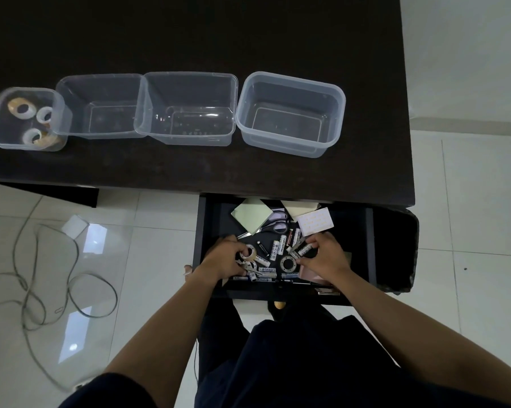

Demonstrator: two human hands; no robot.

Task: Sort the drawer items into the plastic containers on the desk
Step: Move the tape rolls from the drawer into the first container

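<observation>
An open dark drawer (210, 219) under the desk holds several batteries (278, 247), tape rolls, scissors (273, 228), a green notepad (251, 214) and a white sticker sheet (314, 222). My left hand (222, 260) is in the drawer's left part, fingers closed around a small tape roll (250, 252). My right hand (326, 259) pinches batteries (303, 248) just above a dark tape roll (287, 263). Four clear plastic containers stand in a row on the desk; the leftmost one (1, 125) holds three tape rolls (21, 108).
The other containers (71, 83), (189, 75), (342, 95) hold nothing. The dark desk (189, 30) ends at the right by white floor tiles. A grey cable (27, 290) loops on the floor at left. A black bag (395, 251) sits right of the drawer.
</observation>
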